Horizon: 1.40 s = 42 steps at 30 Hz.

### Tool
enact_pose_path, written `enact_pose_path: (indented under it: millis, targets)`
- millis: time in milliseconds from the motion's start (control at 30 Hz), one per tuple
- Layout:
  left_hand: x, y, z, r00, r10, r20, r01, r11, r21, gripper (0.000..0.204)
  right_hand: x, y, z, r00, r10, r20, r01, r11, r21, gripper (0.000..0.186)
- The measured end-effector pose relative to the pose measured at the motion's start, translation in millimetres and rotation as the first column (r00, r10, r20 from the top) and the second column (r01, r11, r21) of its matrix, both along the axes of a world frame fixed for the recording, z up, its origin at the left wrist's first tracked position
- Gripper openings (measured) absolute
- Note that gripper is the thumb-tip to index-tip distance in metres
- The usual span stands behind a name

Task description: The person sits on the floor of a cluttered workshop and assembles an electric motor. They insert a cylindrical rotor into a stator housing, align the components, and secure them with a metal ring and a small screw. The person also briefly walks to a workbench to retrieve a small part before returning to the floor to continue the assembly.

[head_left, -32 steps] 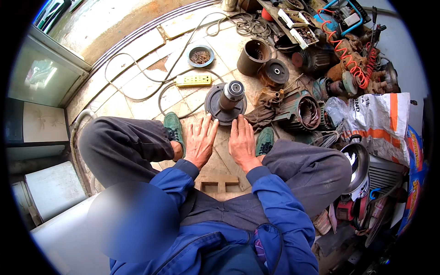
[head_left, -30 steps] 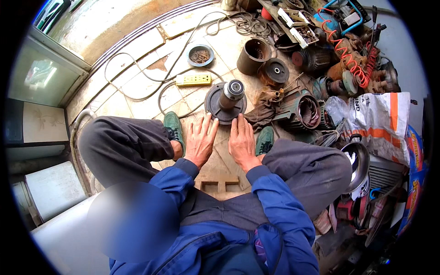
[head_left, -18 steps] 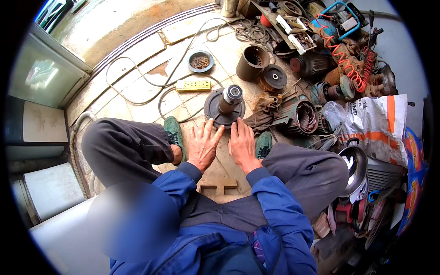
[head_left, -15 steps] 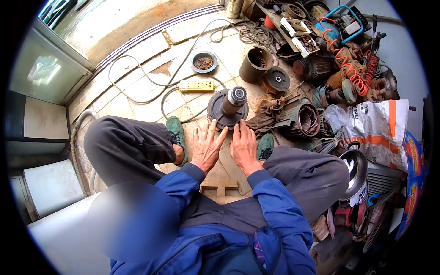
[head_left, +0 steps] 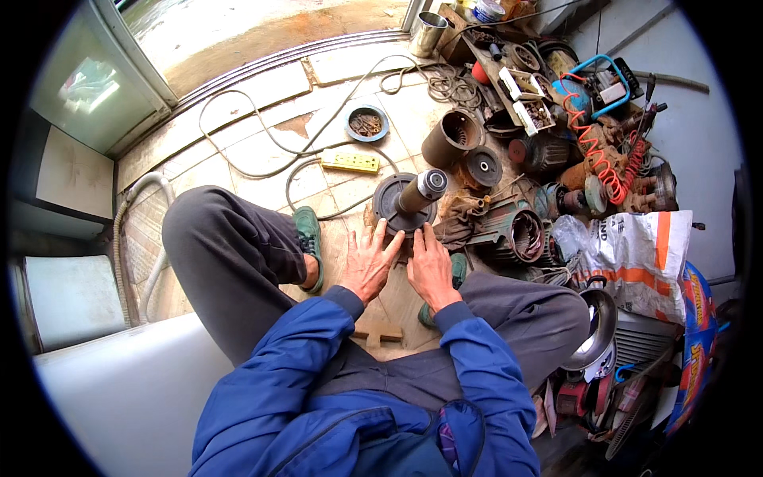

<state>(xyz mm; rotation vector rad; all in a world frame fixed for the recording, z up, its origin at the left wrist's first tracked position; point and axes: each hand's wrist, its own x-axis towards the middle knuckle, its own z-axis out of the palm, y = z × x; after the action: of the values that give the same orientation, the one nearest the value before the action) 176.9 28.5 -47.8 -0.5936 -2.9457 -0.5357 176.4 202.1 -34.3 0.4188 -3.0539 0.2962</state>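
Note:
On the tiled floor between my feet stands a motor rotor [head_left: 421, 191], its shaft end with a shiny bearing pointing up. Round its base is a dark round flange, a motor end cover [head_left: 389, 195]. My left hand [head_left: 367, 262] lies with fingers spread, its fingertips at the near left rim of the cover. My right hand [head_left: 431, 272] has its fingers stretched out, with the tips at the near right rim. Neither hand is wrapped round anything. What lies under the cover is hidden.
Beyond the rotor lie a yellow power strip [head_left: 350, 161] with its cable and a blue-rimmed bowl of bolts [head_left: 366, 124]. To the right are a hollow metal cylinder [head_left: 451, 137], a green motor housing [head_left: 509, 233] and a white sack [head_left: 636, 262]. A wooden block [head_left: 378, 331] sits close to me.
The view has shifted and tilted a little, so the scene sits lower in the picture. Both hands stay at the cover's near rim, fingers still stretched out.

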Motion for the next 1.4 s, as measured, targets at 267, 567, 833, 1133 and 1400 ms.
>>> enact_pose_path:
  millis: [267, 567, 833, 1133, 1400]
  targets:
    - [0.1, 1.2, -3.5, 1.000, 0.019, -0.003, -0.019, 1.000, 0.013, 0.062, -0.9, -5.3, 4.0, 0.997, -0.009, 0.073, 0.008, 1.000, 0.020, 0.067]
    - [-0.1, -0.9, -10.2, 1.000, 0.028, -0.006, -0.027, 0.997, 0.076, 0.060, 1.3, -8.9, 5.1, 0.997, -0.014, 0.079, 0.014, 1.000, -0.011, 0.068]
    - [5.2, 8.8, 5.1, 0.993, 0.107, 0.049, -0.116, 0.969, 0.220, 0.047, -12.2, -18.2, 28.3, 0.986, 0.153, -0.065, -0.142, 0.977, 0.159, 0.035]
    - [27.4, 14.4, -5.7, 0.761, 0.095, 0.642, -0.360, 0.885, 0.295, 0.029, -91.7, -90.4, 76.7, 0.885, 0.465, -0.029, -0.234, 0.497, 0.836, 0.040]
    - [27.0, 23.5, -7.4, 0.771, 0.009, 0.636, -0.292, 0.894, 0.341, 0.029, -121.1, -110.2, 63.2, 0.964, 0.142, 0.226, -0.252, 0.195, 0.948, 0.034]
